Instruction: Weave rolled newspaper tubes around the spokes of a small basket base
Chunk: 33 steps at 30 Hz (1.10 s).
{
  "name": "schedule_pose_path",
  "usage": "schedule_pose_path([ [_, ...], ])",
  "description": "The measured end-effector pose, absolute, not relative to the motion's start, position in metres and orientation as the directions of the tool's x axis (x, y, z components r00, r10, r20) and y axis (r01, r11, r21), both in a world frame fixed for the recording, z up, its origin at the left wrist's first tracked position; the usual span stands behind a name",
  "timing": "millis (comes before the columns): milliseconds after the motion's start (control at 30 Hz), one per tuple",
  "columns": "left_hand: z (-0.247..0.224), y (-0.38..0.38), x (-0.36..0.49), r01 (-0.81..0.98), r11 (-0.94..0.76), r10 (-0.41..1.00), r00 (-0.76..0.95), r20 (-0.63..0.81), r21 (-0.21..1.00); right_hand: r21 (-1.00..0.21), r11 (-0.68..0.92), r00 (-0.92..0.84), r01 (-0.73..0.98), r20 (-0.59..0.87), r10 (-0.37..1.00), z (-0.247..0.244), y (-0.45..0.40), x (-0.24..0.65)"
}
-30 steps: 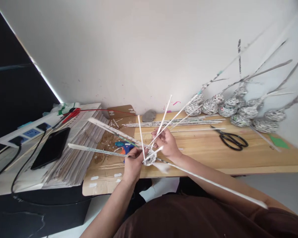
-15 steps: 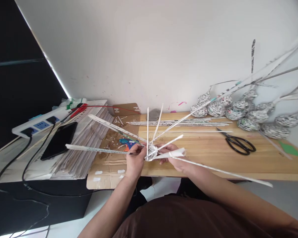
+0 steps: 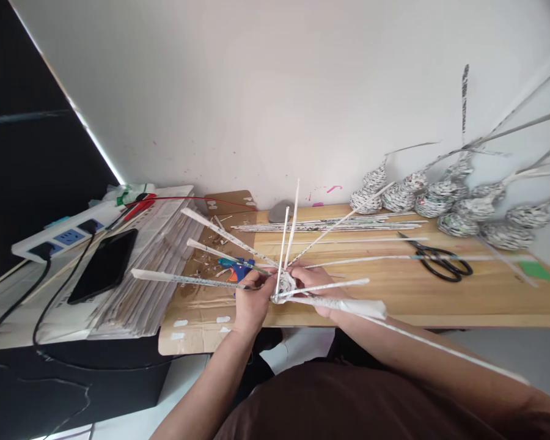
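Between my hands is a small round woven newspaper piece (image 3: 286,283), with several rolled-paper spokes (image 3: 229,236) fanning out from it. My left hand (image 3: 253,300) grips its left edge, thumb against the weave and fingers mostly hidden behind. On the opposite side, my right hand (image 3: 315,282) is closed with its fingertips at the weave's edge, partly covered by the spokes. A long thin paper strand (image 3: 371,261) runs from near my right fingers across the table to the right. Another long strand (image 3: 449,349) slants over my right forearm.
Black scissors (image 3: 440,261) lie right on the wooden table (image 3: 376,299), before several woven paper gourd shapes (image 3: 458,225). Rolled paper sticks (image 3: 330,225) lie behind my hands. Left are a glue gun (image 3: 237,267), cardboard (image 3: 192,330), newspapers (image 3: 142,293), a phone (image 3: 103,266) and a power strip (image 3: 64,235).
The long strand that rose to the upper right now lies low across the table towards the scissors. The weave and its spokes have turned and tilted a little, and my right fingers have come up beside it.
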<state>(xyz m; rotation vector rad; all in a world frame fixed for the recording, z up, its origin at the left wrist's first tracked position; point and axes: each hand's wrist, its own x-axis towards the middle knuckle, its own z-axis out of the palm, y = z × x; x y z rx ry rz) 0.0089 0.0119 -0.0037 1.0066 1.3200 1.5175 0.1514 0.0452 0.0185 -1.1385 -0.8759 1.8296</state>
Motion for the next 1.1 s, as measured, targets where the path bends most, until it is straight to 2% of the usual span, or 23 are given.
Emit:
schedule_pose_path([
  [133,-0.003,0.011,0.009,-0.132,-0.045,0.959,-0.284,0.006,0.990,-0.869,-0.402,-0.236,-0.288,-0.343,0.909,0.015,0.044,0.150],
  [333,0.003,0.012,0.014,-0.252,0.021,0.953,-0.288,-0.095,0.968,-0.876,-0.360,-0.277,-0.322,-0.276,0.920,0.012,0.041,0.152],
  [467,0.004,0.014,0.012,-0.212,0.082,0.948,-0.283,-0.142,0.974,-0.909,-0.312,-0.272,-0.278,-0.237,0.933,0.014,0.038,0.154],
  [633,0.004,0.015,0.010,-0.238,0.110,0.967,-0.199,-0.160,0.965,-0.948,-0.187,-0.283,-0.259,-0.110,0.953,0.016,0.039,0.157],
  [767,0.004,0.017,0.012,-0.275,0.061,0.967,-0.223,-0.125,0.960,-0.919,-0.261,-0.334,-0.296,-0.156,0.929,0.018,0.043,0.159],
  [967,0.003,0.022,0.010,-0.308,-0.045,0.931,-0.357,-0.072,0.950,-0.808,-0.393,-0.464,-0.438,-0.171,0.869,0.013,0.042,0.170],
  [1100,0.002,0.026,0.011,-0.252,-0.121,0.903,-0.431,0.000,0.960,-0.850,-0.378,-0.562,-0.367,-0.121,0.818,0.009,0.031,0.171],
])
